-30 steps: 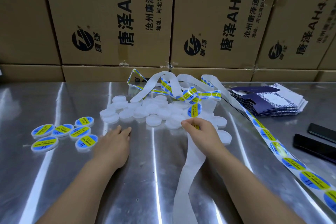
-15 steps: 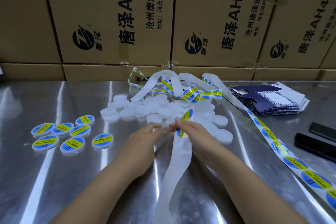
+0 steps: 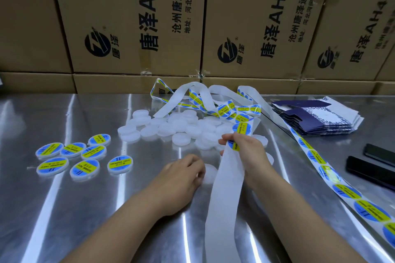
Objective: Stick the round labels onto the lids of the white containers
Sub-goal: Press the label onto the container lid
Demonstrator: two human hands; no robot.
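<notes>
Seven containers (image 3: 84,170) are labelled; a bare pile (image 3: 181,126) is left. A label (image 3: 233,146) is pinched by the right hand (image 3: 250,151), a bare container (image 3: 209,174) gripped by the left hand (image 3: 181,174).

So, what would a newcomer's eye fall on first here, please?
Probably the blue-and-yellow labels: seven labelled containers at the left, and a label strip trailing down the right. At centre, the right hand pinches that strip beside a pile of plain white containers, and the left hand holds one.
</notes>
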